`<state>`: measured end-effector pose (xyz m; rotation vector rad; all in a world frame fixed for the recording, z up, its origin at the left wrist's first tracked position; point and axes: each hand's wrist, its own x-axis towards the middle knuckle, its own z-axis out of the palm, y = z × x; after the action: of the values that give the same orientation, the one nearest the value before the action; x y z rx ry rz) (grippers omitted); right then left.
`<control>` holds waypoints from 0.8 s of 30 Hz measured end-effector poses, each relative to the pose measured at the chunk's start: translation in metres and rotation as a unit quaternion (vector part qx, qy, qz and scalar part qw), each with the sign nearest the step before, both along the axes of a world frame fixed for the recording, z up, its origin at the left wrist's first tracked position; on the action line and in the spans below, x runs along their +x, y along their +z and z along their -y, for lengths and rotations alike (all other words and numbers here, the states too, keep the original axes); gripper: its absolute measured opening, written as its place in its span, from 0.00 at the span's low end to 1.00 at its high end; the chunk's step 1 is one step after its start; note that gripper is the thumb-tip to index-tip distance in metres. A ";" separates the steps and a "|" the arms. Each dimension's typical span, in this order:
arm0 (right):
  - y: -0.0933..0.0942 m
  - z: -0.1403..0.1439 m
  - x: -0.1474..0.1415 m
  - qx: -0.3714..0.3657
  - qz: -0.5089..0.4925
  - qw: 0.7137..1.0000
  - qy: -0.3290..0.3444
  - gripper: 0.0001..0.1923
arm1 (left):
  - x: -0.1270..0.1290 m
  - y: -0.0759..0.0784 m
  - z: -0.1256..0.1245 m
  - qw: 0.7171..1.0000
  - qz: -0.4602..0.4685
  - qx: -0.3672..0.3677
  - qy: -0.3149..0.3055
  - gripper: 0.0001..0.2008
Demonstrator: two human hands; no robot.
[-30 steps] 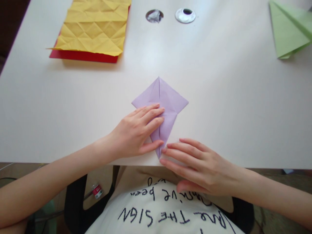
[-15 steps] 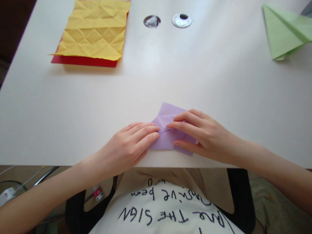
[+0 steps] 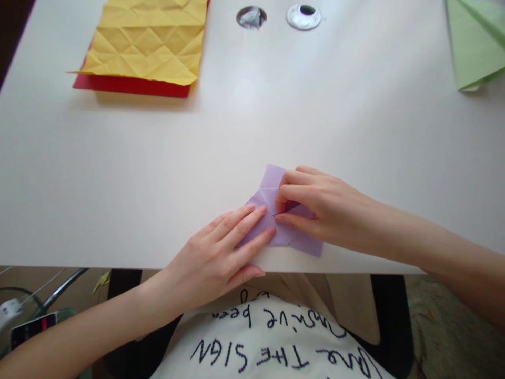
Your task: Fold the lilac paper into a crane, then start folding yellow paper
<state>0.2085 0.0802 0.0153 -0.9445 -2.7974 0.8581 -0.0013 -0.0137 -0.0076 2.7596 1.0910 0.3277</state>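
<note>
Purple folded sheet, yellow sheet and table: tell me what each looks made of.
Purple sheet: matte paper, it seems; thin, with crisp creases.
Yellow sheet: probably paper too, matte, covered in a pattern of creases.
Table: smooth and white with soft reflected light, perhaps laminate, though painted board could look the same.

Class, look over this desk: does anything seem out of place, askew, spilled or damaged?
The yellow sheet stands out: it is heavily creased and not square on the red sheet beneath, its near-left corner jutting past. Nothing looks spilled.
</note>
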 end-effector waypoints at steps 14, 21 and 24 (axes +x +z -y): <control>-0.001 -0.001 -0.001 -0.002 0.008 1.000 0.018 0.07 | -0.001 -0.001 0.000 1.000 0.003 0.007 0.001 0.26; 0.001 0.000 -0.003 -0.012 0.017 1.000 0.013 0.07 | 0.000 -0.003 0.000 1.000 0.004 0.003 0.000 0.26; 0.001 -0.001 -0.004 -0.017 0.018 1.000 0.013 0.07 | 0.000 -0.003 0.000 1.000 0.001 0.004 0.001 0.26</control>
<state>0.2044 0.0808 0.0168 -0.9396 -2.8408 0.9026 -0.0018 -0.0134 -0.0105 2.7658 1.0949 0.3351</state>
